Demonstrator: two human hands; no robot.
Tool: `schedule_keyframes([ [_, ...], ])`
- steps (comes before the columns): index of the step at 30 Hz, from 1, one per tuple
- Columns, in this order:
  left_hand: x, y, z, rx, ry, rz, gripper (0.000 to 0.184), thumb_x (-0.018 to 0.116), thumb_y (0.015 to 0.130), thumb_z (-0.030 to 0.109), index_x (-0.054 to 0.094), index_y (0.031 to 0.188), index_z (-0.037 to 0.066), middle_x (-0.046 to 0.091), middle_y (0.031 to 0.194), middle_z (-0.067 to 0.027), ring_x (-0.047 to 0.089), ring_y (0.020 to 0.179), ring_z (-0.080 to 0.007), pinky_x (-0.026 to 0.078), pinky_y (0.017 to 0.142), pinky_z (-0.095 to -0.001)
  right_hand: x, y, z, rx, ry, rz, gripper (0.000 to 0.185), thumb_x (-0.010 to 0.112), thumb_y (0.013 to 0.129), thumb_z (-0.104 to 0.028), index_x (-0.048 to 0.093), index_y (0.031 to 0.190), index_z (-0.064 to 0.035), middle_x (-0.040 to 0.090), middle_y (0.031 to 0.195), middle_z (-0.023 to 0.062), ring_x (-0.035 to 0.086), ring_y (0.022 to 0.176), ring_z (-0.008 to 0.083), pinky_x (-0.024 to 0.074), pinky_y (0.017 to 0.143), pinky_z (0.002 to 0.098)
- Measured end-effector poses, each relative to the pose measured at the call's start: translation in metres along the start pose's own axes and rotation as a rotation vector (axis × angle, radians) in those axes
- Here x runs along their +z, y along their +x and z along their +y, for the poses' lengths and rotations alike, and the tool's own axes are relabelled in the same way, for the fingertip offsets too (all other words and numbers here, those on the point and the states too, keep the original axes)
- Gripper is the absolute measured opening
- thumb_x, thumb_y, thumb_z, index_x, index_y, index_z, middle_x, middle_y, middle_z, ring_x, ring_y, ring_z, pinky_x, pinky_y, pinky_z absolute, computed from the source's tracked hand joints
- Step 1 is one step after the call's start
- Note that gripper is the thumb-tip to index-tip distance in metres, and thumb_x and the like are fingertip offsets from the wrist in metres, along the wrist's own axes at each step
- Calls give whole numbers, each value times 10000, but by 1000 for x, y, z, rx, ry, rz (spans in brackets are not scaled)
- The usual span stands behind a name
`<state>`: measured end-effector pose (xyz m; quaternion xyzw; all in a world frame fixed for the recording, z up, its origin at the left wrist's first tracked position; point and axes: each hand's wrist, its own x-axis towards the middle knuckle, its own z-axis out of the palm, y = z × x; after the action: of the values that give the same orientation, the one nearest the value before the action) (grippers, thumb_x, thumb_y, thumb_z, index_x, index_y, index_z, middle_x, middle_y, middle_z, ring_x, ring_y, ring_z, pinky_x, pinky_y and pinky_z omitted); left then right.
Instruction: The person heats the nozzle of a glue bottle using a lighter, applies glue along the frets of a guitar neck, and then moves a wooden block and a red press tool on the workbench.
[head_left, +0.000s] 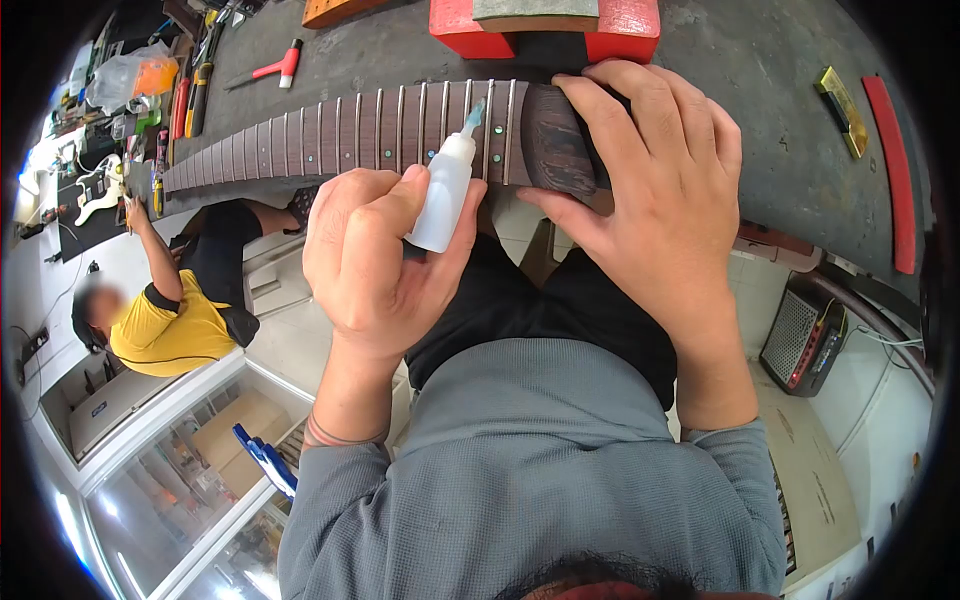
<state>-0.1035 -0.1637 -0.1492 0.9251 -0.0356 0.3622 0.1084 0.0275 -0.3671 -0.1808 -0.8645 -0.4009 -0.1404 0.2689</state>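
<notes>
A guitar neck (350, 130) with metal frets and small dot inlays lies across the bench, its dark wooden end (560, 140) on the right. My left hand (375, 250) is closed around a small white squeeze bottle (442, 200). The bottle's bluish tip (474, 118) is over the fretboard between frets near that end; whether it touches the wood I cannot tell. My right hand (660, 170) rests over the dark end, thumb at the near edge and fingers at the far edge, gripping it.
A red support block (625, 30) stands behind the neck. Farther left lie a red-handled tool (290, 65) and several other tools. At right are a yellow item (843, 110) and a red strip (890, 175). A person in yellow (175, 325) sits at far left.
</notes>
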Motion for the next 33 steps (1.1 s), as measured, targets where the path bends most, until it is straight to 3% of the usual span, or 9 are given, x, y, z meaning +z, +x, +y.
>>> schedule_keyframes([
  [29, -3, 3, 6, 16, -4, -16, 457, 1033, 733, 1, 709, 1055, -2, 716, 839, -125, 675, 690, -299, 524, 667, -407, -4, 1, -1, 14, 9, -23, 791, 944, 770, -493, 703, 1462, -192, 662, 1485, -1, 599, 1409, 286, 414, 1170, 502],
  [33, -13, 1, 8, 22, 33, -92, 438, 1043, 807, 35, 704, 1078, -25, 786, 958, -211, 781, 795, -309, 617, 742, -362, -3, 1, -1, 13, 5, -19, 783, 945, 774, -487, 705, 1457, -191, 668, 1479, -3, 602, 1403, 284, 415, 1168, 499],
])
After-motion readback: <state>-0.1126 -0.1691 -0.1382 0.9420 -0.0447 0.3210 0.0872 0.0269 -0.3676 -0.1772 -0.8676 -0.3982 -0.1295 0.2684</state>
